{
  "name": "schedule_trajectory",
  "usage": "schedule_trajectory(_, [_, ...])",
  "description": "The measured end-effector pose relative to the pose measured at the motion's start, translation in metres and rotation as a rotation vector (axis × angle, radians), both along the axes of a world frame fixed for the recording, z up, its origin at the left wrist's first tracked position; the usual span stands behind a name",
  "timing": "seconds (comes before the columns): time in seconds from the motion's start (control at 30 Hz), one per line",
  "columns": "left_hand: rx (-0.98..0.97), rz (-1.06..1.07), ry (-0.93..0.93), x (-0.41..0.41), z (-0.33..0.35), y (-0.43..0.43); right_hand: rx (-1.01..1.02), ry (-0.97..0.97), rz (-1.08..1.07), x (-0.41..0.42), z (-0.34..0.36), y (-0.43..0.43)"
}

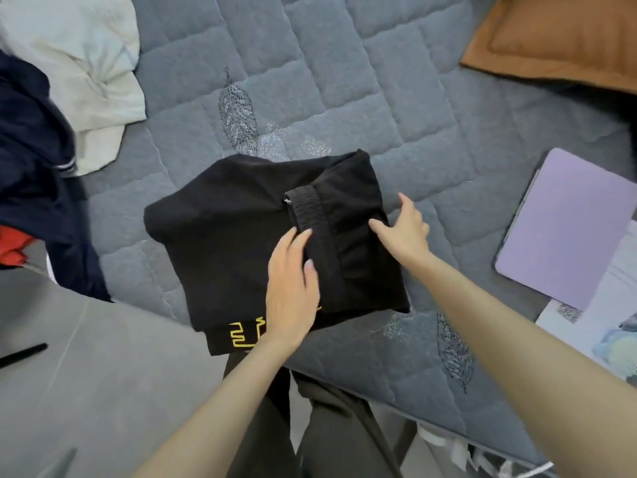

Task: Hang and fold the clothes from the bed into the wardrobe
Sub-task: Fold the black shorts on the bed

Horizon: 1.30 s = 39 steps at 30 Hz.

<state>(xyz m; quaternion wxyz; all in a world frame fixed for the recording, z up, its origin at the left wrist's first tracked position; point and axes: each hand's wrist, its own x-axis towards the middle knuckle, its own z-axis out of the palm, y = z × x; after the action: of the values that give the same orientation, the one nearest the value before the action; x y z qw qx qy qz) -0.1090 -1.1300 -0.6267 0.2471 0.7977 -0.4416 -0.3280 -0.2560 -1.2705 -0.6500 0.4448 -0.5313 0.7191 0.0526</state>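
Note:
A black folded garment [224, 243] with a yellow print at its near edge lies on the grey quilted bed [344, 81]. My left hand [293, 288] lies flat on its middle with straight fingers. My right hand [403, 225] touches the garment's right folded edge, thumb and fingers spread on the cloth. A black elastic waistband with a small label runs between the two hands. A navy garment [34, 160] with striped trim and a pale crumpled garment [79, 63] lie at the left of the bed.
An orange-brown pillow [558, 39] sits at the far right corner. A lilac flat case [568, 229] and a printed sheet [603, 326] lie on the bed's right side. Something red [13, 246] shows under the navy garment. Grey floor [103, 391] is at the lower left.

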Motion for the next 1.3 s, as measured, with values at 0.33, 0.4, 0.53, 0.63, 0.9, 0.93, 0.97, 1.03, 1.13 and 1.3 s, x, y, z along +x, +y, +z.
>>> schedule_trajectory(0.33, [0.114,-0.543,-0.047,0.013,-0.042,-0.022,0.178,-0.403,-0.137,-0.019,-0.021,0.015])
schedule_trajectory(0.4, [0.086,-0.512,-0.041,0.026,-0.035,-0.01,0.178,-0.457,-0.146,-0.015,-0.011,0.018])
schedule_trajectory(0.53, [0.178,-0.359,0.179,0.049,-0.024,0.014,0.258,-0.636,-0.074,0.005,0.021,0.031])
schedule_trajectory(0.63, [0.243,-0.044,0.426,0.075,-0.013,0.026,0.254,-0.711,0.019,0.045,0.048,0.052])
schedule_trajectory(0.9, [0.396,0.646,0.573,0.168,0.001,0.071,0.237,-0.665,0.205,0.167,0.057,0.126])
schedule_trajectory(0.93, [0.414,0.685,0.623,0.179,-0.001,0.076,0.1,-0.56,0.209,0.171,0.053,0.129])
schedule_trajectory(0.97, [0.413,0.693,0.66,0.188,-0.003,0.08,-0.034,-0.46,0.175,0.171,0.049,0.131])
schedule_trajectory(1.03, [0.398,0.627,0.65,0.197,-0.006,0.079,-0.167,-0.33,0.074,0.165,0.043,0.13])
schedule_trajectory(1.13, [0.353,0.545,0.609,0.192,-0.015,0.062,-0.138,-0.276,0.082,0.154,0.027,0.125])
schedule_trajectory(1.3, [0.363,0.592,0.431,0.181,-0.038,0.045,0.031,-0.331,0.196,0.156,0.005,0.122])
